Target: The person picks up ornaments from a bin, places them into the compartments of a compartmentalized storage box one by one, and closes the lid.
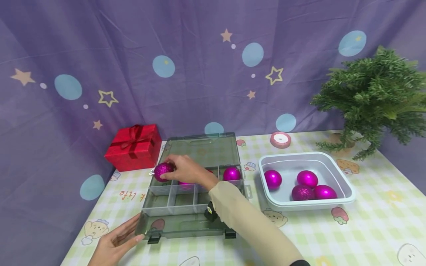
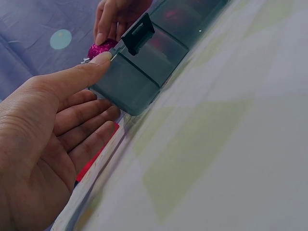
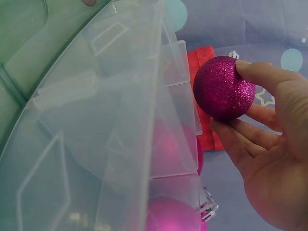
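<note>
My right hand (image 1: 184, 169) pinches a glittery magenta Christmas ball (image 1: 163, 172) between thumb and fingers, above the back-left compartment of a divided plastic box (image 1: 186, 228). The ball's silver cap (image 3: 233, 55) shows in the right wrist view. Along the back row sit a shiny magenta ball (image 1: 232, 173) at the right and others partly hidden behind my right hand and sleeve. At the box's front-left corner, my left hand (image 1: 113, 244) rests its thumb on the edge; the other fingers extend loosely by the left side. The box's lid (image 1: 199, 151) leans back, raised.
To the right, a pale blue tub (image 1: 306, 204) holds several magenta balls. A red gift box (image 1: 133, 147) stands at back left. Behind the tub are a ribbon roll (image 1: 280, 140) and a small artificial tree (image 1: 372, 99). A purple curtain (image 1: 199, 96) hangs behind the table.
</note>
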`<state>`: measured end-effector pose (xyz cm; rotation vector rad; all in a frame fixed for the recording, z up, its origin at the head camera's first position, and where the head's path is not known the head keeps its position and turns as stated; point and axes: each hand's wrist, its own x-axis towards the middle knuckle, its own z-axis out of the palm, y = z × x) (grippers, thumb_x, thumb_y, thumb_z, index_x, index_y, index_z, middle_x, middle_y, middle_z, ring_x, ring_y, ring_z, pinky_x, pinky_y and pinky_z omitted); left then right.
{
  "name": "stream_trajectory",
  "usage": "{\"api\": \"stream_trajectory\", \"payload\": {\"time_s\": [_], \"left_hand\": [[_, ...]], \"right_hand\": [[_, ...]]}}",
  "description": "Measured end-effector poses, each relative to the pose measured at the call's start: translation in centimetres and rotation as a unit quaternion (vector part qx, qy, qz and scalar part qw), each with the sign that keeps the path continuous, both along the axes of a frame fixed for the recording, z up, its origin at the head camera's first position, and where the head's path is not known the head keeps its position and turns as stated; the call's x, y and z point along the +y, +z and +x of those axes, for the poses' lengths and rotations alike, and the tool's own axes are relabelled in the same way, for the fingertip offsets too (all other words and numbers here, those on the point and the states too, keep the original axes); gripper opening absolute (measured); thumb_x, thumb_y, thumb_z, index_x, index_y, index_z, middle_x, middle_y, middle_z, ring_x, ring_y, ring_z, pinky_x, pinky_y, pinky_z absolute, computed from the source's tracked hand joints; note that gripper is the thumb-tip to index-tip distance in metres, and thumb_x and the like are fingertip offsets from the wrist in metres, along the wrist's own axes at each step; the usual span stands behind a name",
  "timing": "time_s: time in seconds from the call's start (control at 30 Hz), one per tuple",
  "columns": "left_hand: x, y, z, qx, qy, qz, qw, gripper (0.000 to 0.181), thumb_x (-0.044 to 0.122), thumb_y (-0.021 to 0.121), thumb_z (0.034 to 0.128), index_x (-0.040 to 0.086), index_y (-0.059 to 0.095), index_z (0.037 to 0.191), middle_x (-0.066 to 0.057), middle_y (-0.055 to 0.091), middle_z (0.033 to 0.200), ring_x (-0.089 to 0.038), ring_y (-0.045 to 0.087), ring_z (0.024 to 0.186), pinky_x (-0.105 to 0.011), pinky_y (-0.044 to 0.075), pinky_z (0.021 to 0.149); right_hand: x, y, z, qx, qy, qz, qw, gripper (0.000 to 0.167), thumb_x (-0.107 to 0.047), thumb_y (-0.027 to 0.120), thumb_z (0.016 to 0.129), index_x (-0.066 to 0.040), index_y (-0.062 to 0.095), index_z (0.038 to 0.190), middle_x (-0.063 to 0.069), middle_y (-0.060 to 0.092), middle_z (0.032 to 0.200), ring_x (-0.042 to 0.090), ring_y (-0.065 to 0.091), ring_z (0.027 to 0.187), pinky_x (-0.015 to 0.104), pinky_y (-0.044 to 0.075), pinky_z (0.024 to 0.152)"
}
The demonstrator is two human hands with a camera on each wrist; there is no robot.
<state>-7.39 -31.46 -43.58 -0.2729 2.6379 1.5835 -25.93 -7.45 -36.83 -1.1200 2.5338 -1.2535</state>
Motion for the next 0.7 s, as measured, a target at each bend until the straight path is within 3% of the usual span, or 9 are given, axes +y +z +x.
{"api": "stream_trajectory", "payload": {"time_s": [0.23,0.4,0.7], "left_hand": [[0.0,0.0,0.1,-0.008,0.004,0.008,0.9999,0.071,0.035,0.082,0.092,0.004,0.054,0.15,-0.015,0.056,0.148,0.012,0.055,0.112,-0.016,0.053,0.095],[0.0,0.0,0.1,-0.003,0.003,0.009,0.9999,0.071,0.033,0.082,0.0915,0.003,0.055,0.149,-0.015,0.056,0.147,0.011,0.056,0.113,-0.015,0.053,0.095],[0.0,0.1,0.2,-0.002,0.001,0.001,1.0,0.07,0.035,0.081,0.0921,0.004,0.055,0.15,-0.015,0.056,0.147,0.012,0.055,0.113,-0.015,0.053,0.095]], "right_hand": [[0.2,0.2,0.0,-0.018,0.006,0.037,0.9991,0.053,-0.03,0.075,0.099,-0.007,0.059,0.143,0.009,0.064,0.139,0.017,0.058,0.13,0.023,0.05,0.104],[1.2,0.8,0.0,-0.026,0.007,0.035,0.999,0.049,-0.031,0.074,0.1,-0.006,0.061,0.14,0.009,0.065,0.136,0.023,0.058,0.129,0.024,0.051,0.104],[4.6,2.4,0.3,-0.002,0.016,0.026,0.9995,0.047,-0.03,0.074,0.1,-0.005,0.063,0.138,0.007,0.066,0.134,0.018,0.061,0.123,0.025,0.052,0.103]]}}
